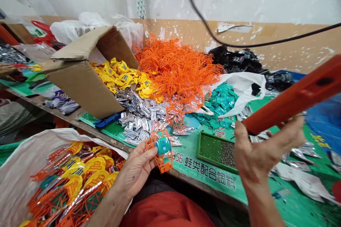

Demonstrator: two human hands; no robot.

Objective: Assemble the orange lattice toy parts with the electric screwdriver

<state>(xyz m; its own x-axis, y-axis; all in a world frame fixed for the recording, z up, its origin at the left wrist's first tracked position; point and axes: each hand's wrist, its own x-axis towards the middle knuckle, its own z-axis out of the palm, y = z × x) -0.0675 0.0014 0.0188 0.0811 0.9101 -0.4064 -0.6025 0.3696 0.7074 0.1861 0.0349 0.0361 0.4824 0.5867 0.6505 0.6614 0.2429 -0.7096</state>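
Observation:
My left hand (141, 161) pinches an orange lattice-like plastic frame (165, 166) with a teal plastic piece (163, 145) set in it, above the table's front edge. My right hand (262, 149) is wrapped round the lower end of an orange electric screwdriver (295, 95), whose body slants up to the right; its tip is hidden. Beside that hand lies a green tray (206, 145) with many small metal screws (226, 150) at its right end. A white sack (25, 159) at lower left holds orange frames with yellow and teal pieces.
Behind my hands are heaps of orange frames (176, 67), silver packets (141, 113), teal pieces (221, 99) and black parts (237, 60). Yellow pieces (122, 78) spill from a tipped cardboard box (82, 85). A black cable (207, 30) hangs across the upper right.

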